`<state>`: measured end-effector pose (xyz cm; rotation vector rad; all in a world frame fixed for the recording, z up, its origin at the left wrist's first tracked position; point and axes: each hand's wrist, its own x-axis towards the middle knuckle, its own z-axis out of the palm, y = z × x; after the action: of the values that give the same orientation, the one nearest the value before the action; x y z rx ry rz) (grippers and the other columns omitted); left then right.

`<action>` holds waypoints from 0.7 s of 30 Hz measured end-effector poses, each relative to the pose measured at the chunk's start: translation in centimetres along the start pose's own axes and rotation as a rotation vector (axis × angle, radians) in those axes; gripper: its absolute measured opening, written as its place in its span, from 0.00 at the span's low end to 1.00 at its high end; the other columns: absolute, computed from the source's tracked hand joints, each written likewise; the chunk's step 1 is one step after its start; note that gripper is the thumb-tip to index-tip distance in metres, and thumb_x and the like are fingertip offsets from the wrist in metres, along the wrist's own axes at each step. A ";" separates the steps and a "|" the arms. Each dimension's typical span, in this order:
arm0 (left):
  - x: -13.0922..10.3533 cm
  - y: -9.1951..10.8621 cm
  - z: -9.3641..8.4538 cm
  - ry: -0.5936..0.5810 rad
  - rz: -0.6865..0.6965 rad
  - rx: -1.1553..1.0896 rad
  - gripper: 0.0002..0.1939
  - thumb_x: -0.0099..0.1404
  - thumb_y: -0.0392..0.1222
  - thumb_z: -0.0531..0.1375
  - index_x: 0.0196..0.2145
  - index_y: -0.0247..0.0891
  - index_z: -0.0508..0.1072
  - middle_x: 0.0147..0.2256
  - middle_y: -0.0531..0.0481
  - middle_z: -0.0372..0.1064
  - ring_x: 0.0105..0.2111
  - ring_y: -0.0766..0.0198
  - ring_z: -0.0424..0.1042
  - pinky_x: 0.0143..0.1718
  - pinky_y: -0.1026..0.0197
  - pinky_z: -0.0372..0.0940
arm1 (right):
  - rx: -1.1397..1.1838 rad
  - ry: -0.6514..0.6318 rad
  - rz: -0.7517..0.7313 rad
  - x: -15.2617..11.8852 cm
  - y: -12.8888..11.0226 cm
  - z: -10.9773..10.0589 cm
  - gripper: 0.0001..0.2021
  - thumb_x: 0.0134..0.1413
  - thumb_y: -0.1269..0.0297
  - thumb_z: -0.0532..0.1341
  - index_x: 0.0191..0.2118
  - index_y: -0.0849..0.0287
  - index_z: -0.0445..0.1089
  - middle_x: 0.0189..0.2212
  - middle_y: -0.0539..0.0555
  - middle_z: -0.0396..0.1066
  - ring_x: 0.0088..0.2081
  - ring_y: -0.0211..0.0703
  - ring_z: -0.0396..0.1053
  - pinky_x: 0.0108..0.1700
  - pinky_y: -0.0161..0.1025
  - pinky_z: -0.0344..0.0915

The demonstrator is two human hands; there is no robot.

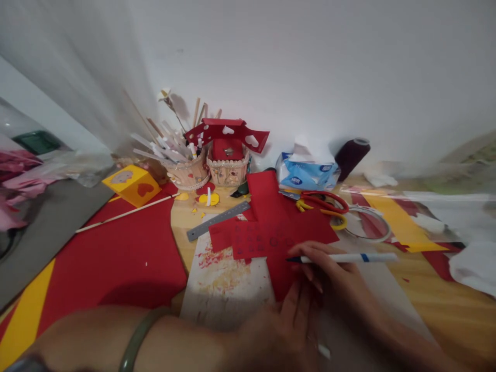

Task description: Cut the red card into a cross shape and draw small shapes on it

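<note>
My right hand (335, 276) grips a white marker pen (354, 258), its dark tip pointing left over the red paper cutout (271, 206). The cutout is cross-shaped, with small marks written on its left arm and middle. At its lower edge rests my left hand (289, 312), fingers stretched out and partly blurred; I cannot tell how firmly they press. A small white piece (324, 352) shows below the hands. Under the cutout lies a white sheet (227, 305) stained red and yellow. A grey ruler (217, 221) touches the cutout's left side.
Behind stand a basket of pens and sticks (188, 175), a second basket (228, 173) with a red heart-cut paper piece, and a tissue pack (308, 173). Scissors (325, 202) and a tape roll (372, 223) lie right. Leftward are a yellow box (132, 186) and red sheet (127, 258).
</note>
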<state>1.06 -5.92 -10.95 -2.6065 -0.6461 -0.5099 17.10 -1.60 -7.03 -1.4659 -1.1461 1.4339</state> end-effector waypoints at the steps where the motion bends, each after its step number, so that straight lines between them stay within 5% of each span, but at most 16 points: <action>1: 0.0 -0.3 -0.2 0.018 0.012 -0.007 0.20 0.74 0.39 0.48 0.52 0.28 0.75 0.51 0.38 0.75 0.50 0.54 0.76 0.33 0.63 0.69 | -0.007 0.019 0.006 0.4 0.0 0.0 0.18 0.50 0.46 0.62 0.32 0.57 0.72 0.13 0.43 0.57 0.15 0.34 0.52 0.17 0.32 0.50; 8: -0.5 -1.9 -0.7 0.051 0.044 -0.002 0.16 0.69 0.36 0.51 0.42 0.30 0.79 0.43 0.39 0.79 0.43 0.54 0.79 0.37 0.60 0.69 | -0.187 -0.025 -0.087 1.8 -1.0 -0.5 0.17 0.47 0.50 0.65 0.21 0.57 0.64 0.16 0.44 0.58 0.20 0.34 0.52 0.22 0.33 0.49; 13: -1.2 0.1 1.0 0.119 -0.043 0.088 0.12 0.67 0.36 0.55 0.41 0.30 0.79 0.42 0.39 0.80 0.42 0.55 0.79 0.33 0.62 0.69 | -0.308 -0.087 -0.193 2.2 -0.7 -0.8 0.15 0.55 0.51 0.61 0.26 0.56 0.63 0.20 0.45 0.60 0.22 0.36 0.54 0.23 0.33 0.50; 16: -2.1 1.7 2.3 0.045 -0.060 0.147 0.15 0.69 0.44 0.56 0.43 0.30 0.78 0.46 0.35 0.78 0.42 0.52 0.79 0.34 0.58 0.70 | -0.343 -0.097 -0.243 2.0 -0.4 -1.0 0.14 0.54 0.55 0.63 0.25 0.55 0.60 0.20 0.45 0.60 0.21 0.35 0.54 0.21 0.32 0.49; 21: -2.8 2.2 3.2 0.167 -0.112 0.163 0.15 0.69 0.46 0.58 0.42 0.33 0.78 0.44 0.38 0.79 0.40 0.51 0.80 0.32 0.58 0.69 | -0.404 -0.114 -0.271 1.5 -0.2 -1.1 0.14 0.53 0.61 0.62 0.23 0.54 0.57 0.18 0.45 0.60 0.19 0.35 0.54 0.20 0.32 0.51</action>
<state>0.68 -7.22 -15.52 -2.3564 -0.7468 -0.6725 18.08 -0.03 -7.20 -1.4340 -1.7115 1.1530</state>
